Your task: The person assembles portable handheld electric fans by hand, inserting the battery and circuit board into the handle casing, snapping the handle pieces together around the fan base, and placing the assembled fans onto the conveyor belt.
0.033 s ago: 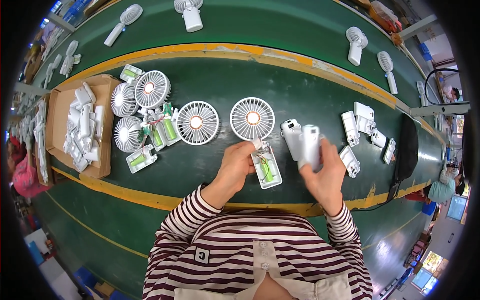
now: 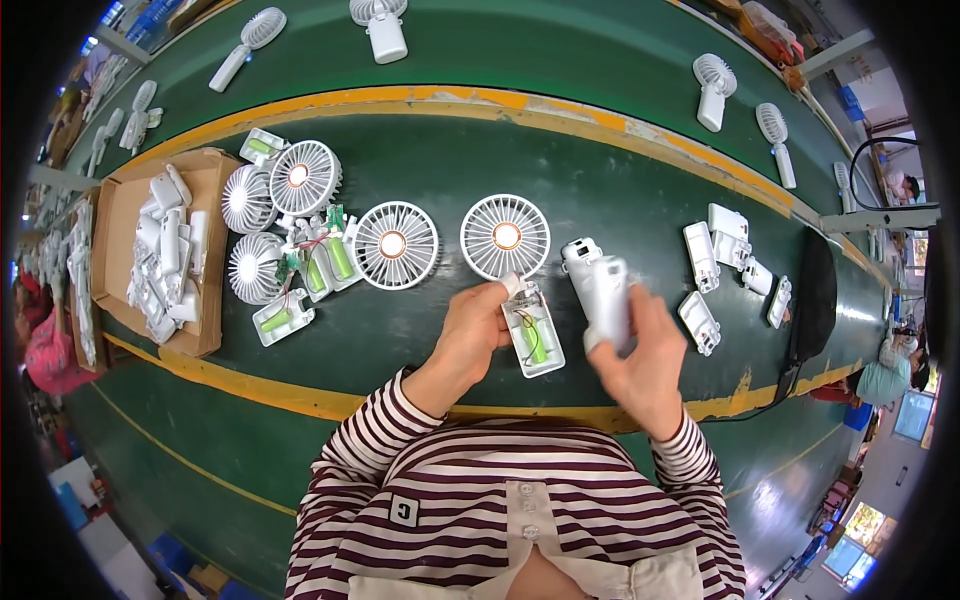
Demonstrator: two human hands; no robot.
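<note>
My left hand [image 2: 472, 330] is closed on the neck of a white handheld fan [image 2: 505, 236]. Its round grille lies on the bench, and its open handle [image 2: 548, 362] points toward me, showing a green battery and thin wires. In my right hand [image 2: 645, 362] is a white handle cover [image 2: 607, 295], gripped between thumb and fingers and a little blurred. Another white handle cover [image 2: 578, 257] lies just left of it, partly hidden behind the held one.
Several open fans [image 2: 396, 246] with green batteries lie to the left, beside a cardboard box [image 2: 110, 270] of white handle parts. More covers [image 2: 699, 322] and a black pouch [image 2: 815, 300] are at right. Across the yellow edge, finished-looking fans [image 2: 386, 38] lie on a green surface.
My right hand has shifted slightly left and toward me, and the handle cover in it has tilted. My left hand and the fan are practically still.
</note>
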